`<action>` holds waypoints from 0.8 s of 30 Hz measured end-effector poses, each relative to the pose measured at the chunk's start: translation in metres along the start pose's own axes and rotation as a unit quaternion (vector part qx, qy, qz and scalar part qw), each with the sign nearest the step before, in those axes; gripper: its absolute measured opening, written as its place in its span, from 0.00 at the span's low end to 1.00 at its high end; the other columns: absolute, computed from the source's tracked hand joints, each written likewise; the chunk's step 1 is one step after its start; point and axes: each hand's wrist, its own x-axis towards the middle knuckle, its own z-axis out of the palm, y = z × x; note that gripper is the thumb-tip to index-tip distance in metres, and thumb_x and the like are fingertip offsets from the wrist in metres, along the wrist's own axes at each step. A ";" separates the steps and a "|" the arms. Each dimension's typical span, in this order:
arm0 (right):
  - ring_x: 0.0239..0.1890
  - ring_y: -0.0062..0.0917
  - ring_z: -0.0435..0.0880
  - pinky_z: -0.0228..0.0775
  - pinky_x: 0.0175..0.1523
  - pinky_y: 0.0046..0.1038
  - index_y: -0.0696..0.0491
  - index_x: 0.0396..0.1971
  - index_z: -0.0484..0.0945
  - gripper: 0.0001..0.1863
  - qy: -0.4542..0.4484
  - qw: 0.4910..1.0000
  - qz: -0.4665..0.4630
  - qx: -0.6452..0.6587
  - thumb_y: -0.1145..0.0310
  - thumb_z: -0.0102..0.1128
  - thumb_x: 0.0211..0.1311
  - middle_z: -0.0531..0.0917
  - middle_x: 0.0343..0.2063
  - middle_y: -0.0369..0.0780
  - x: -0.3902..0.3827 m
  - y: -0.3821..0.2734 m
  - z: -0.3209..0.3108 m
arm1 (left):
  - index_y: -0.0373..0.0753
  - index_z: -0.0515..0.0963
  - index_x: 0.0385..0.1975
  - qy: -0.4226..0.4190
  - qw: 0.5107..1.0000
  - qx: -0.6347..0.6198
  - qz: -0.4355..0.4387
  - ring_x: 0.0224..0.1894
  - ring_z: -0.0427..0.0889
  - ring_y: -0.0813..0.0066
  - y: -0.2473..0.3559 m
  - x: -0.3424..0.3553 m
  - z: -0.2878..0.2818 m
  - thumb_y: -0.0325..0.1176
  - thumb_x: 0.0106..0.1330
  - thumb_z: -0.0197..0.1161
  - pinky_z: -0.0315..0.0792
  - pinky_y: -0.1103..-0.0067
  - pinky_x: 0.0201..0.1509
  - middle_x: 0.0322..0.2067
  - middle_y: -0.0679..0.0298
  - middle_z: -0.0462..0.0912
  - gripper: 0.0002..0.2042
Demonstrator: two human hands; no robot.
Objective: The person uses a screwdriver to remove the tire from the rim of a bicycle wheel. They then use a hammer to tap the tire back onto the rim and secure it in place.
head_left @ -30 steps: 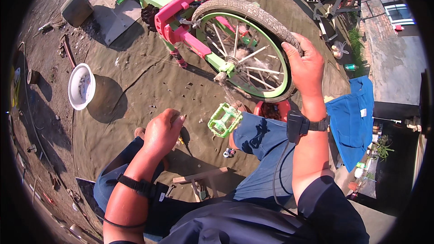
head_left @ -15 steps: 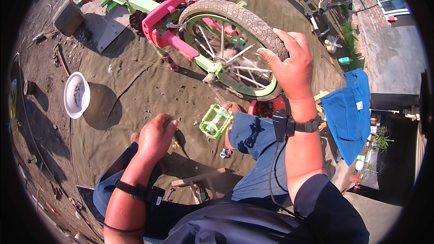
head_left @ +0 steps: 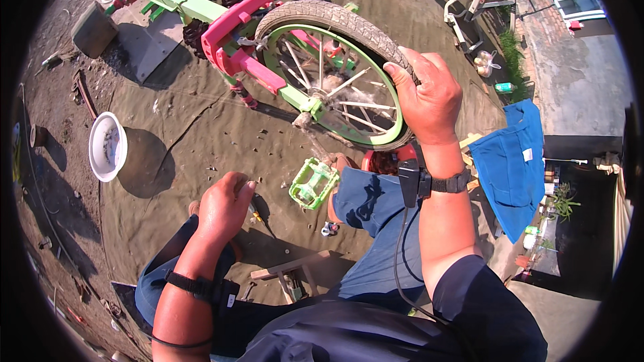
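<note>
My right hand (head_left: 429, 97) grips the tyre of a bicycle wheel (head_left: 315, 11), thumb on the near sidewall and fingers over the tread. The dusty wheel has a green rim and pale spokes, and it sits in a small green and pink bicycle frame (head_left: 258, 70). Below the hub, a green pedal (head_left: 313, 183) juts out beside my knee. Apart from the bicycle, my left hand (head_left: 226, 204) hovers over the ground cloth with its fingers curled in; what they hold, if anything, is hidden. A yellow-handled screwdriver (head_left: 255, 212) lies just beyond it.
A white basin (head_left: 108, 147) stands at the left on the brown cloth (head_left: 201, 127). A wooden stool (head_left: 288, 269) is between my legs. To the right are a blue cloth (head_left: 512, 171) and another bicycle (head_left: 473, 7). A wooden block (head_left: 94, 29) sits at the far left.
The whole view has shifted slightly, moving most things a little left in it. My right hand stays on the tyre, and my left hand remains curled above the cloth.
</note>
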 end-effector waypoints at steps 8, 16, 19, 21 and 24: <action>0.26 0.37 0.82 0.73 0.31 0.32 0.53 0.35 0.86 0.10 -0.010 0.996 0.035 0.077 0.66 0.74 0.54 0.82 0.25 0.42 0.008 0.002 -0.002 | 0.33 0.79 0.43 -0.013 1.000 -0.008 -0.009 0.39 0.85 0.52 0.004 0.003 -0.001 0.39 0.67 0.64 0.76 0.66 0.43 0.34 0.49 0.84 0.14; 0.25 0.33 0.82 0.72 0.31 0.29 0.57 0.33 0.86 0.10 -0.034 0.990 0.044 0.132 0.69 0.74 0.52 0.82 0.23 0.43 0.013 0.012 -0.002 | 0.33 0.79 0.44 -0.010 1.000 0.002 0.001 0.40 0.85 0.52 0.001 0.004 0.001 0.38 0.66 0.64 0.77 0.67 0.45 0.34 0.49 0.84 0.15; 0.24 0.33 0.82 0.73 0.31 0.29 0.57 0.33 0.86 0.10 -0.038 0.989 0.044 0.136 0.70 0.75 0.52 0.82 0.23 0.43 0.013 0.013 -0.003 | 0.33 0.79 0.43 -0.011 1.000 -0.001 0.001 0.39 0.85 0.52 0.002 0.004 0.002 0.38 0.66 0.65 0.77 0.66 0.44 0.34 0.49 0.84 0.14; 0.25 0.33 0.83 0.73 0.32 0.29 0.57 0.33 0.86 0.11 -0.045 0.989 0.051 0.134 0.69 0.75 0.52 0.82 0.24 0.43 0.013 0.010 -0.004 | 0.33 0.79 0.43 -0.010 1.000 0.001 0.000 0.39 0.85 0.52 0.001 0.003 0.001 0.38 0.66 0.65 0.76 0.66 0.44 0.33 0.49 0.84 0.14; 0.28 0.34 0.83 0.75 0.34 0.30 0.56 0.35 0.85 0.14 -0.047 0.988 0.058 0.136 0.67 0.77 0.50 0.83 0.27 0.42 0.011 0.010 -0.003 | 0.33 0.79 0.43 -0.009 1.000 0.004 0.002 0.38 0.85 0.52 0.002 0.004 0.002 0.38 0.66 0.65 0.76 0.66 0.44 0.33 0.49 0.84 0.14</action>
